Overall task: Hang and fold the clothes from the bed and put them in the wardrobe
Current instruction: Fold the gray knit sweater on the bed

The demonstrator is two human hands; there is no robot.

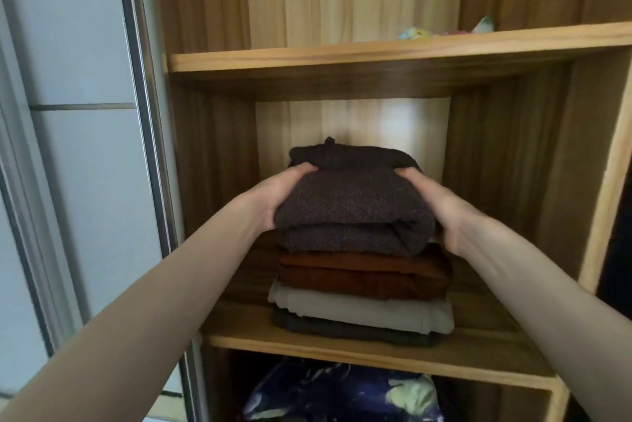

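Gripping folded sweater [352,206] edges — left hand [277,194], right hand [441,208] — atop stack [362,288].

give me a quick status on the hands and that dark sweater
Left hand and right hand grip folded dark sweater. Sweater atop folded stack on middle shelf. Nothing blocking.
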